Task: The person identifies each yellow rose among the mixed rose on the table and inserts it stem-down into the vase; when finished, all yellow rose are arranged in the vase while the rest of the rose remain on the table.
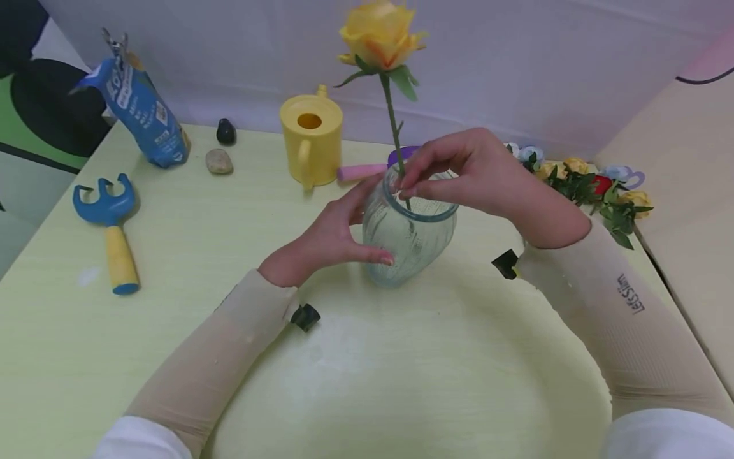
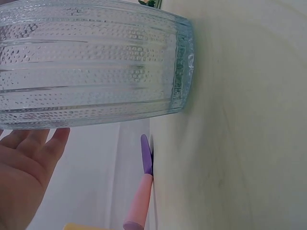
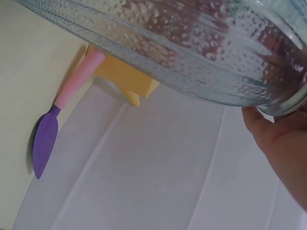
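Note:
A clear glass vase (image 1: 410, 245) with a bluish rim stands on the table, its sides ribbed and dimpled in the left wrist view. My left hand (image 1: 338, 233) holds it from the left, thumb on the near side and fingers round the far side. Above the mouth, my right hand (image 1: 464, 172) pinches the green stem of a yellow artificial rose (image 1: 381, 35). The stem's lower end reaches down inside the vase, and the bloom rises well over the rim. In the right wrist view the right hand (image 3: 283, 139) shows at the vase's mouth.
Behind the vase lie a pink-handled purple trowel (image 3: 45, 139) and a yellow watering can (image 1: 309, 140). Artificial flowers (image 1: 602, 185) rest at the back right. On the left are a blue hand rake (image 1: 109, 207), two stones (image 1: 220, 161) and a clipped blue bag (image 1: 143, 111).

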{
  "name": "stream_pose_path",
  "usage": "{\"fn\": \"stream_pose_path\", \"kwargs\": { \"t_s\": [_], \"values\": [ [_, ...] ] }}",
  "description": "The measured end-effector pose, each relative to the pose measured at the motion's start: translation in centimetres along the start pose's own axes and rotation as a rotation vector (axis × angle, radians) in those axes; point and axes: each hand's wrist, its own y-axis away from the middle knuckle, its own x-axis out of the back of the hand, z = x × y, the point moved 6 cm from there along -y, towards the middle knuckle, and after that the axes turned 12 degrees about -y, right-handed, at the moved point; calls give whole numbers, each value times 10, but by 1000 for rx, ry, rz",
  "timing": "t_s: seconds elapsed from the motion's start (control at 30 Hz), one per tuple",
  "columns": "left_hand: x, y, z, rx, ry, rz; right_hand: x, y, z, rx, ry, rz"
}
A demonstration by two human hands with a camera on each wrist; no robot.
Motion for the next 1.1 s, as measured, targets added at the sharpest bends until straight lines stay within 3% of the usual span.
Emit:
{"fn": "stream_pose_path", "kwargs": {
  "t_s": [0.47, 0.63, 0.9, 1.1],
  "values": [
    [0, 0, 0, -33, 29, 23, 0, 5, -5, -49, 232, -152],
    [0, 0, 1, -41, 33, 28, 4, 9, -8, -28, 208, -142],
    [1, 0, 3, -40, -4, 32, 27, 16, -16, -24, 98, 7],
    [1, 0, 3, -35, 8, 28, 58, 31, -15, -125, -27, 210]
  ]
}}
